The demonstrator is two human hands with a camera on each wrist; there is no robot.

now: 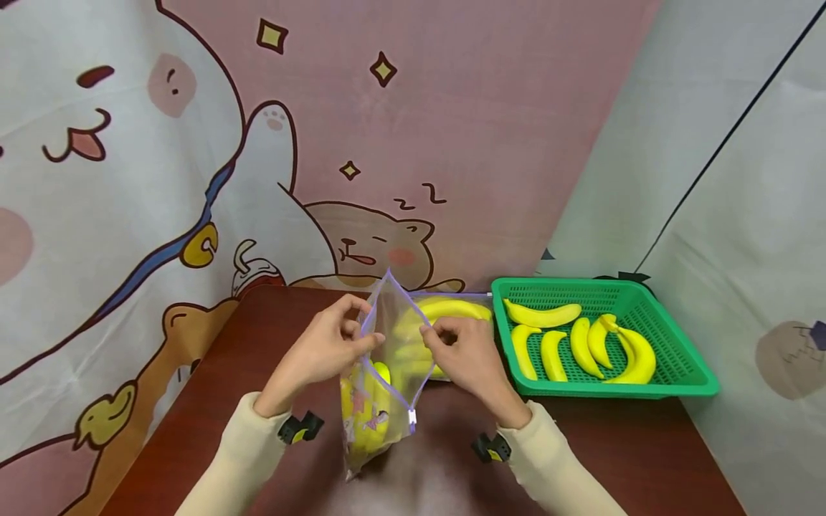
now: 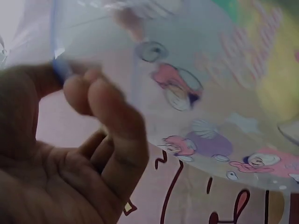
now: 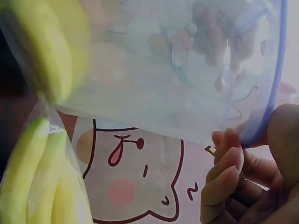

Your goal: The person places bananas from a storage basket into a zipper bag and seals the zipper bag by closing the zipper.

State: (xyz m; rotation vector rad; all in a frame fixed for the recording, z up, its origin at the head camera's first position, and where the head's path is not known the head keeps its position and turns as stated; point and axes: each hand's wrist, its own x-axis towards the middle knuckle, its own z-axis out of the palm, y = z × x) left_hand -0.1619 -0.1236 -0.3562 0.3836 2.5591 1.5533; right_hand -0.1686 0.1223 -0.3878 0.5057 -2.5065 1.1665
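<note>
A clear zip bag (image 1: 395, 430) with purple zip edges and printed cartoon figures hangs over the table, its mouth spread into a diamond. Bananas (image 1: 369, 419) lie in its lower part. My left hand (image 1: 325, 347) pinches the left side of the mouth between thumb and fingers, and in the left wrist view the bluish zip edge (image 2: 60, 67) runs into that pinch. On the opposite side, my right hand (image 1: 466, 356) pinches the other zip edge (image 3: 273, 93). A white slider (image 1: 412, 416) sits at the mouth's near corner.
Behind the held bag, another zip bag of bananas (image 1: 461, 309) lies on the dark red table (image 1: 271, 330). A green basket (image 1: 619, 389) with several loose bananas (image 1: 548, 315) stands at the right. A cartoon-printed cloth (image 1: 490, 143) hangs behind the table.
</note>
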